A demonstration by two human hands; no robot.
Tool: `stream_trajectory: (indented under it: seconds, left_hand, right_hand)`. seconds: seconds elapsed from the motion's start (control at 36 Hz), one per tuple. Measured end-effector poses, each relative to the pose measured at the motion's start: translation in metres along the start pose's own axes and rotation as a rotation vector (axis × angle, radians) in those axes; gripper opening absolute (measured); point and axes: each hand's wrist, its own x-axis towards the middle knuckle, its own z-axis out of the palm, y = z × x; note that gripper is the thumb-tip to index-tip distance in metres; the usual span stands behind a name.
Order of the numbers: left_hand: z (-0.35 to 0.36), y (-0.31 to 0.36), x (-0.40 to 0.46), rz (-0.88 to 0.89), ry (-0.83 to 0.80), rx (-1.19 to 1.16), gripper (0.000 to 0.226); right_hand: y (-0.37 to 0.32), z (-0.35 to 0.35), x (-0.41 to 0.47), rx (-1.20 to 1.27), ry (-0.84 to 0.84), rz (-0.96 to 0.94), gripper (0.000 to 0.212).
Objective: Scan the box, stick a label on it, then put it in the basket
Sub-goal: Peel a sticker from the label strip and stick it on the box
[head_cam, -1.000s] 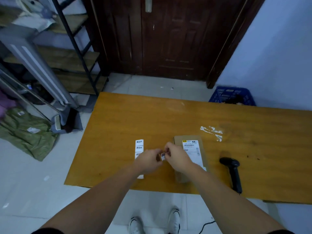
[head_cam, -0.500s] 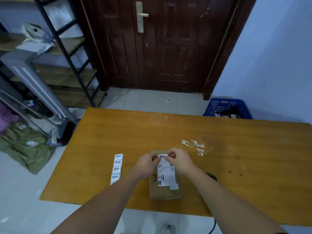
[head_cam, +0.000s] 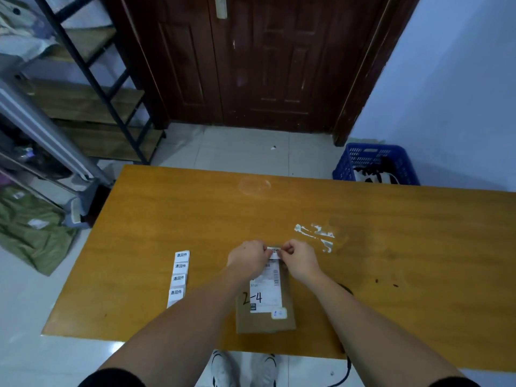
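Hands pinch label — box top hidden.

scanner mostly hidden behind right forearm | box far end covered by hands | table cut off right

A box lies on the table near its front edge, a strip of labels to its left; a basket stands on the floor behind the table's far right.
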Motion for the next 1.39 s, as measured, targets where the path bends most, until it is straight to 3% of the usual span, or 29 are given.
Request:
stream_trajectory:
  seconds: [0.81,0.97,1.11,1.39]
  left_hand:
    - [0.008,0.011,0.011,-0.037,-0.011,0.129,0.039]
    - [0.005,0.006,0.013,-0.111,0.008,-0.06,0.04]
    - [0.009,0.005,0.015,-0.104,0.037,-0.042,0.039]
    - [0.012,0.004,0.019,-0.108,0.088,-0.074,0.025]
  right_hand:
    - [0.01,0.008,0.02,0.058,0.048,0.069,0.005]
    - [0.014,0.014,0.023,0.135,0.046,0.148,0.026]
    - [0.013,0.019,0.024,0.127,0.051,0.144,0.039]
    - [0.018,0.026,0.029,0.161,0.103,0.132,0.016]
